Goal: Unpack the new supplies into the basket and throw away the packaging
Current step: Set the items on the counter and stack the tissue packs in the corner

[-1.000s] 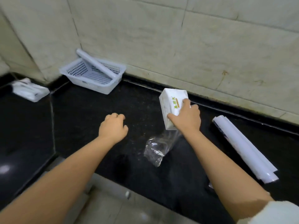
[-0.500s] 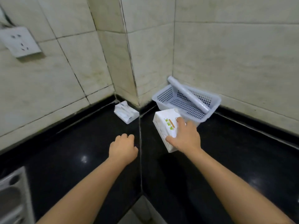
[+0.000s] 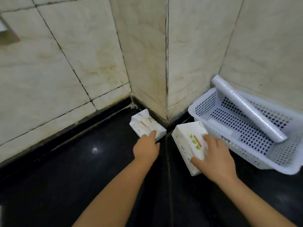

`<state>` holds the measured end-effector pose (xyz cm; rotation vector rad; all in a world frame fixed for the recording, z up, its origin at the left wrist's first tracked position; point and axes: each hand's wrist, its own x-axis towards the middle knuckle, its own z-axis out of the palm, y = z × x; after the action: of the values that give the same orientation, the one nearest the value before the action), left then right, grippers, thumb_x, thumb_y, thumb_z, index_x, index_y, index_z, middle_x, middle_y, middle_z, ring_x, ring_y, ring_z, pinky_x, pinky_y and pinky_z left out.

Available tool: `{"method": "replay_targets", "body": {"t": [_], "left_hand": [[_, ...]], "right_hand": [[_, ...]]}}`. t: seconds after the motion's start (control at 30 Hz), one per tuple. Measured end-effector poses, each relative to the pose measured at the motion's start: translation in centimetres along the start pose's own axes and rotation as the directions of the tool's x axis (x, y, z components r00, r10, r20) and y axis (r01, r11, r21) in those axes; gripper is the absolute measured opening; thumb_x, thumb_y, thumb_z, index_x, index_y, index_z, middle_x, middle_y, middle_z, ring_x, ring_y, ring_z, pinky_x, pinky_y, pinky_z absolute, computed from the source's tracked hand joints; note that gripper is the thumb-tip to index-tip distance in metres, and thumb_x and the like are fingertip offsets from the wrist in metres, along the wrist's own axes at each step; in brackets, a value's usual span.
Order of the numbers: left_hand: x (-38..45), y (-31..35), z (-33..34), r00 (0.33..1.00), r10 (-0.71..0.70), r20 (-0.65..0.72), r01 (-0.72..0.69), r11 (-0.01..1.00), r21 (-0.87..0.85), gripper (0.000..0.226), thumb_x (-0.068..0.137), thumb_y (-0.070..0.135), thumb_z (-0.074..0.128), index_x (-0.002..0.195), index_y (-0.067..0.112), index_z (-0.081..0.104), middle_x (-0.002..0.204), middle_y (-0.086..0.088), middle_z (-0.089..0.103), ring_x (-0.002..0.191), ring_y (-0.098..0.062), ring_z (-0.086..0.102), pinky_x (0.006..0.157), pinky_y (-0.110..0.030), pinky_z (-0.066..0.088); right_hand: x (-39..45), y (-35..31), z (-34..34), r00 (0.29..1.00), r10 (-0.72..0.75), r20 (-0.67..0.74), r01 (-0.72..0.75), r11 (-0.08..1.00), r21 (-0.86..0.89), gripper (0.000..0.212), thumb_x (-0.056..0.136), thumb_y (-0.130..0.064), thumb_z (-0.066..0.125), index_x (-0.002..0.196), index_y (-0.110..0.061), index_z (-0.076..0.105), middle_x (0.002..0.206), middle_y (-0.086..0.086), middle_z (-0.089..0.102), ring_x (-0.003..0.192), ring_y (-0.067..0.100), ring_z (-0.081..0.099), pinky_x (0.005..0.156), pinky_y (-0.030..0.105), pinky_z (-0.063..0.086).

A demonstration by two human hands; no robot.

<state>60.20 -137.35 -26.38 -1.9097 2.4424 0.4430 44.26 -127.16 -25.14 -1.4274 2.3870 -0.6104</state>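
My right hand (image 3: 214, 158) grips a white tissue pack with green print (image 3: 188, 141), held just left of the white perforated basket (image 3: 199, 102). A clear-wrapped white roll (image 3: 246, 107) lies slanted in the basket, one end resting over its far rim. A second white tissue pack (image 3: 144, 125) lies on the black counter against the wall corner. My left hand (image 3: 146, 148) touches its near edge with the forefinger stretched out and the other fingers curled.
The black counter (image 3: 82, 177) wraps around a protruding tiled wall corner (image 3: 165, 79). A counter seam runs from that corner toward me between my arms. Part of a wall socket (image 3: 6, 36) shows at the far left.
The view swung left to the wall corner. My right hand carried the tissue pack up beside the basket. My left hand reached forward onto the second pack.
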Motion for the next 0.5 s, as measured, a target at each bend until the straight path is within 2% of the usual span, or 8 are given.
{"method": "replay_targets", "body": {"t": [0.07, 0.13, 0.23, 0.37, 0.43, 0.5], "left_hand": [[1.9, 0.3, 0.8, 1.000, -0.013, -0.009, 0.013, 1.000, 0.007, 0.046, 0.096, 0.031, 0.043, 0.139, 0.021, 0.033, 0.127, -0.013, 0.052, 0.112, -0.030, 0.055, 0.082, -0.038, 0.049], [3.4, 0.2, 1.4, 1.000, -0.008, -0.015, 0.009, 0.999, 0.054, 0.034, 0.097, 0.024, 0.041, 0.130, 0.015, 0.042, 0.123, -0.012, 0.055, 0.109, -0.030, 0.057, 0.079, -0.038, 0.050], [4.3, -1.3, 1.1, 0.998, 0.052, -0.042, -0.047, 0.992, 0.117, 0.023, 0.098, 0.019, 0.041, 0.115, 0.007, 0.052, 0.117, -0.011, 0.060, 0.103, -0.028, 0.061, 0.077, -0.037, 0.050], [2.8, -5.8, -0.3, 0.984, 0.109, -0.143, -0.094, 0.990, 0.107, 0.021, 0.097, 0.022, 0.045, 0.097, 0.006, 0.059, 0.103, -0.008, 0.066, 0.089, -0.026, 0.065, 0.068, -0.035, 0.050], [1.5, -8.2, -1.6, 0.954, 0.176, -0.245, -0.152, 0.982, 0.110, 0.017, 0.088, 0.017, 0.063, 0.078, 0.003, 0.064, 0.080, -0.010, 0.070, 0.068, -0.025, 0.068, 0.051, -0.030, 0.049], [0.7, -10.8, -2.1, 0.895, 0.285, -0.342, -0.241, 0.956, 0.165, 0.025, 0.062, 0.007, 0.085, 0.053, 0.004, 0.062, 0.051, -0.008, 0.065, 0.040, -0.022, 0.062, 0.032, -0.020, 0.042]], "right_hand": [[0.4, 0.3, 0.3, 1.000, -0.001, 0.003, 0.001, 1.000, -0.015, 0.079, 0.063, -0.039, 0.069, 0.131, -0.021, 0.034, 0.118, 0.011, 0.046, 0.109, 0.027, 0.044, 0.072, 0.031, 0.036], [0.8, 0.3, 0.5, 1.000, -0.009, 0.007, 0.009, 0.999, -0.032, 0.080, 0.063, -0.040, 0.070, 0.132, -0.021, 0.034, 0.119, 0.011, 0.046, 0.109, 0.026, 0.043, 0.071, 0.030, 0.032], [1.3, -0.4, 0.8, 0.999, -0.041, 0.013, 0.042, 0.998, -0.041, 0.080, 0.063, -0.040, 0.070, 0.132, -0.019, 0.035, 0.123, 0.010, 0.045, 0.112, 0.025, 0.042, 0.077, 0.031, 0.036], [1.4, -3.3, 1.7, 0.992, -0.067, 0.105, 0.074, 0.996, -0.059, 0.081, 0.064, -0.045, 0.066, 0.133, -0.023, 0.030, 0.122, 0.006, 0.042, 0.112, 0.025, 0.041, 0.079, 0.030, 0.037], [1.3, -5.0, 2.5, 0.982, -0.101, 0.157, 0.114, 0.991, -0.071, 0.081, 0.064, -0.046, 0.065, 0.134, -0.025, 0.029, 0.121, 0.005, 0.041, 0.112, 0.024, 0.042, 0.076, 0.028, 0.034], [1.3, -6.8, 3.4, 0.972, -0.142, 0.187, 0.157, 0.985, -0.068, 0.082, 0.063, -0.046, 0.066, 0.133, -0.025, 0.029, 0.120, 0.005, 0.042, 0.111, 0.025, 0.043, 0.074, 0.027, 0.033]]}}
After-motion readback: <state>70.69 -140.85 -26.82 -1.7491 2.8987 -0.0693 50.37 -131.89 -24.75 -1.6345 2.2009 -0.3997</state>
